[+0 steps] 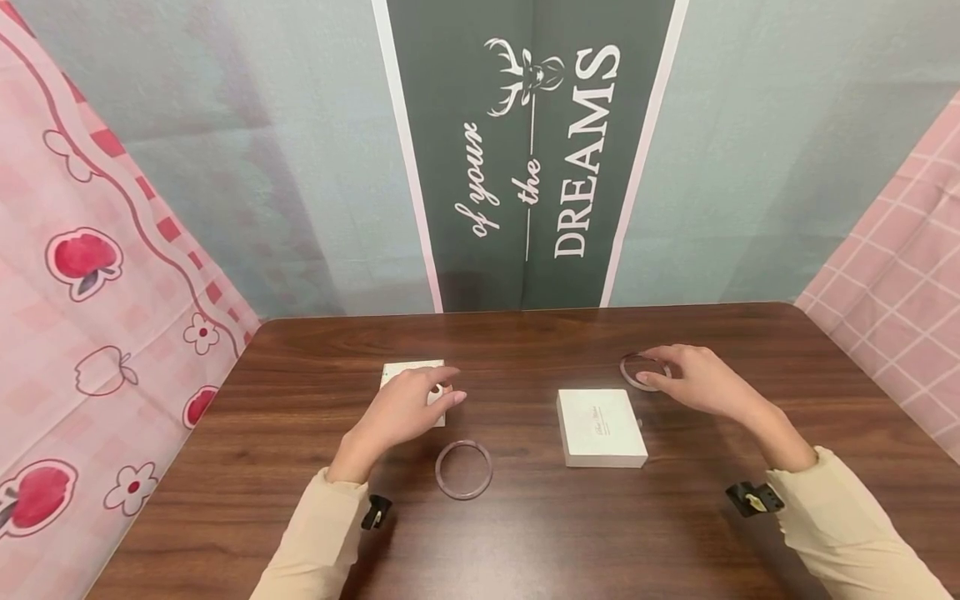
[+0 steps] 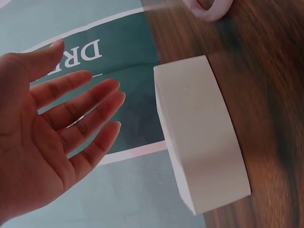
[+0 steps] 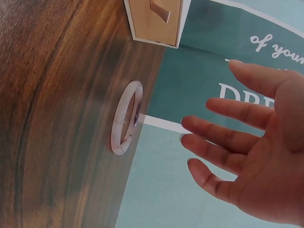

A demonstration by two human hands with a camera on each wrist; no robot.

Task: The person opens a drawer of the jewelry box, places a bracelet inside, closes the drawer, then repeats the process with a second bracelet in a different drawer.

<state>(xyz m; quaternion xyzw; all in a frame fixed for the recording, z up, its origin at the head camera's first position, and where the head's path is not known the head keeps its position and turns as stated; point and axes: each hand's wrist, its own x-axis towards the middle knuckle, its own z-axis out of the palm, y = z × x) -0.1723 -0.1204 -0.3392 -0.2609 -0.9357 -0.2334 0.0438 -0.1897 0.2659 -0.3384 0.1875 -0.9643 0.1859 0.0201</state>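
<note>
In the head view my left hand (image 1: 405, 406) hovers over a white box (image 1: 393, 372) on the left, hiding much of it. The left wrist view shows that hand with fingers spread and nothing in them, beside the box (image 2: 199, 133). A pale purple bangle (image 1: 439, 471) lies flat nearer to me. My right hand (image 1: 697, 379) is held over a second bangle (image 1: 625, 372), partly covering it from above. From the right wrist, this bangle (image 3: 120, 116) lies on the wood, apart from the loosely extended fingers. Left of it sits another white box (image 1: 600, 425) with small printing on its lid.
The brown wooden table (image 1: 525, 542) ends at a grey-green curtain (image 1: 322, 208) with lettering. Pink cloths hang at both sides. A tan drawer front (image 3: 147, 23) with a pull tab shows on the right-hand box.
</note>
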